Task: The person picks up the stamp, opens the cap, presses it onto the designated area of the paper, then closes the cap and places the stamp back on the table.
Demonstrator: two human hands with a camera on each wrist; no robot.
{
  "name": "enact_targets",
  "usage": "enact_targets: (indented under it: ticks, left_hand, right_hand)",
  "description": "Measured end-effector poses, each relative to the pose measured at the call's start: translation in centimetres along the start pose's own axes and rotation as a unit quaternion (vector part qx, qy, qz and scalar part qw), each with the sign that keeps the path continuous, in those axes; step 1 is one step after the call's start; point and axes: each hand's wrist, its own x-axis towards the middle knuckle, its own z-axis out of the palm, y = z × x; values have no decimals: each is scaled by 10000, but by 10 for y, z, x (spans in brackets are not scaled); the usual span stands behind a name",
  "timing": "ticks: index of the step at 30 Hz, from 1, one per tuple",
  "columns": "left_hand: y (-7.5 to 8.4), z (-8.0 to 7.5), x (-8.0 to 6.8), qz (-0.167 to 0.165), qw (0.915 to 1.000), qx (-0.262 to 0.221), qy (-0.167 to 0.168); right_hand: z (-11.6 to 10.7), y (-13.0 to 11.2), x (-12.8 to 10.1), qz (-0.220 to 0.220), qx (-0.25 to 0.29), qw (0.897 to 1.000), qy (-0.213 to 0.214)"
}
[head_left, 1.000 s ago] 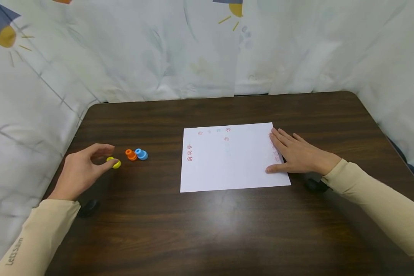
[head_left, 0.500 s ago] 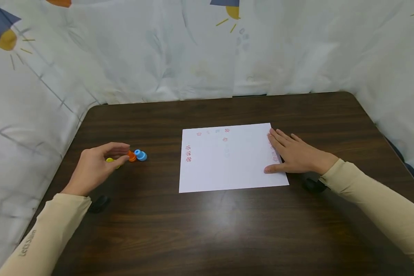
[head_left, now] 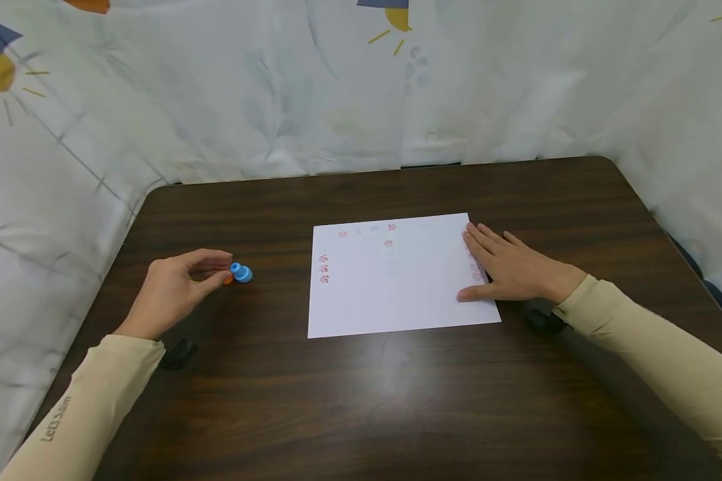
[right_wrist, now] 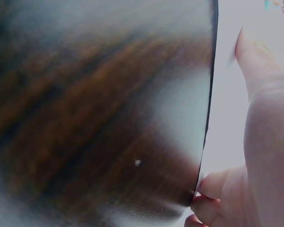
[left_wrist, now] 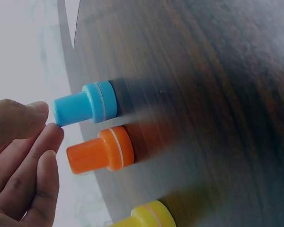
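Note:
My left hand [head_left: 177, 287] hovers over a row of small plastic stamps at the left of the table, thumb and fingertips spaced apart, right at the top of the blue stamp [left_wrist: 87, 105]. Beside it an orange stamp [left_wrist: 102, 150] stands upright, and a yellow stamp [left_wrist: 149, 216] is partly cut off at the bottom of the left wrist view. From the head, the hand hides the yellow stamp and most of the orange one. My right hand [head_left: 511, 264] lies flat with spread fingers on the right edge of a white sheet of paper [head_left: 391, 300], which bears small printed marks, several of them red.
The dark wood-grain table [head_left: 361, 401] has rounded far corners. White patterned curtains [head_left: 247, 100] hang along its back and sides. Dark wrist cameras sit under both wrists, close over the table.
My left hand has moved right, from the yellow stamp past the orange one to the blue one. The right hand stays on the paper. The head view shifts slightly.

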Motion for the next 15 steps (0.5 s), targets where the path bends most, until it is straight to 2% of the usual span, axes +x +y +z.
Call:
enact_targets:
  ticks: [6, 15]
  left_hand:
    - [2, 3, 4, 103, 9999, -58, 39]
    - [4, 10, 6, 63, 9998, -55, 173]
  right_hand:
    - [0, 0, 0, 14, -1, 10000, 18]
    - [1, 1, 1, -7, -8, 10000, 26]
